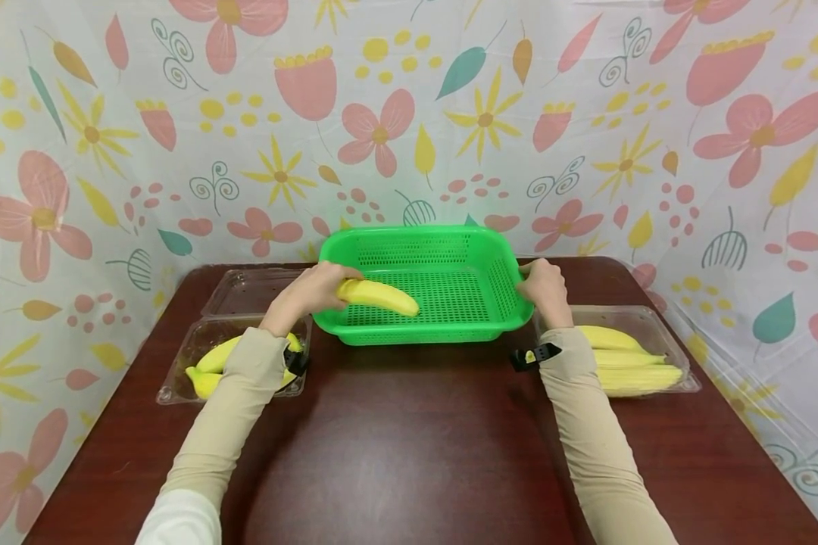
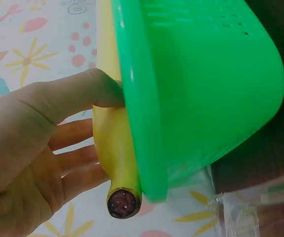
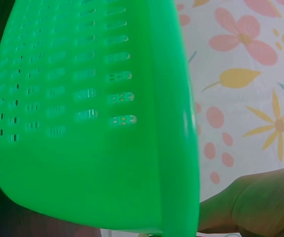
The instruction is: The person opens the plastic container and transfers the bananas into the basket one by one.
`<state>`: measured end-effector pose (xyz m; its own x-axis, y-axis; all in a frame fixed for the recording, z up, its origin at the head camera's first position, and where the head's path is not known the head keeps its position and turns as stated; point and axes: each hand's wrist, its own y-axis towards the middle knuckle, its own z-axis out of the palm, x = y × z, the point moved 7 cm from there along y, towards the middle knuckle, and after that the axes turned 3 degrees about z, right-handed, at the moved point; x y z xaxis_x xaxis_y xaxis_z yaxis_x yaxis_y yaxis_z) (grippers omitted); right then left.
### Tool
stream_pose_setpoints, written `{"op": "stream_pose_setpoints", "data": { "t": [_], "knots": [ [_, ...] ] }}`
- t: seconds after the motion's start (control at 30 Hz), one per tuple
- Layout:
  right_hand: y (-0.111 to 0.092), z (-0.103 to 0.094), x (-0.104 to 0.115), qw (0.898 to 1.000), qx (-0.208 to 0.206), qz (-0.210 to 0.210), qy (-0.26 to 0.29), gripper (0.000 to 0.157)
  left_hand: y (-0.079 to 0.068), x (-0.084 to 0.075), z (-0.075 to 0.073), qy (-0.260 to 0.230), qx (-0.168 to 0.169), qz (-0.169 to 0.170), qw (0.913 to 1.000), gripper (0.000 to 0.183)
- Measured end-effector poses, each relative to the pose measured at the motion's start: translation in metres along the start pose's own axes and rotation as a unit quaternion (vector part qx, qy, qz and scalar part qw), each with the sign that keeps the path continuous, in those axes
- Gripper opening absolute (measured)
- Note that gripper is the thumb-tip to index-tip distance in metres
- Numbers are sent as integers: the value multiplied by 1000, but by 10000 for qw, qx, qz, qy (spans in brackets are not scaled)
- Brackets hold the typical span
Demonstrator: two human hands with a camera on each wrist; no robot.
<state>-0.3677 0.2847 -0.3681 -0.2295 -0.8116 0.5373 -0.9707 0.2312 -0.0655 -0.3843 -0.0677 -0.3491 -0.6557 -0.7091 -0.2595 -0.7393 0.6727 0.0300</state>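
Note:
A yellow banana (image 1: 379, 297) is gripped by my left hand (image 1: 322, 288) at its left end, above the left side of the green plastic basket (image 1: 419, 335). In the left wrist view, the thumb lies across the banana (image 2: 113, 131) and the fingers pass behind it; the dark stem end points down, beside the basket rim (image 2: 141, 123). At the basket's right side, my right hand (image 1: 547, 291) holds the rim. The right wrist view shows only part of that hand (image 3: 260, 202) behind the rim, with its fingertips hidden.
On the left, a clear plastic box (image 1: 184, 356) with bananas stands partly under my left forearm, its lid (image 1: 245, 291) behind. At the right, another clear box (image 1: 685, 363) holds several yellow pieces, one like a corn cob (image 1: 641, 380). A flowered curtain (image 1: 409, 113) hangs behind the brown table (image 1: 409, 454).

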Motion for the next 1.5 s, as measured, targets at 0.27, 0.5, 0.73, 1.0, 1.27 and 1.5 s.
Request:
{"op": "stream_pose_setpoints", "data": {
  "t": [0.27,0.5,0.73,1.0,1.27,1.5],
  "knots": [
    [-1,-1,0,9999,-76,-92,6,51,13,-9,7,208,127,375,9990,44],
    [1,1,-3,10000,18,14,0,51,22,-15,18,78,373,459,9982,44],
    [0,1,-2,10000,69,56,7,51,26,-16,29,-18,521,459,9976,41],
    [-1,0,-1,10000,33,25,-31,51,30,-13,38,-30,729,422,9964,42],
    [-2,0,0,10000,29,2,-21,50,36,-11,49,39,1017,369,9941,40],
    [-2,-1,0,10000,-14,21,-81,51,36,-11,55,-51,1317,246,9910,39]
  ]
}}
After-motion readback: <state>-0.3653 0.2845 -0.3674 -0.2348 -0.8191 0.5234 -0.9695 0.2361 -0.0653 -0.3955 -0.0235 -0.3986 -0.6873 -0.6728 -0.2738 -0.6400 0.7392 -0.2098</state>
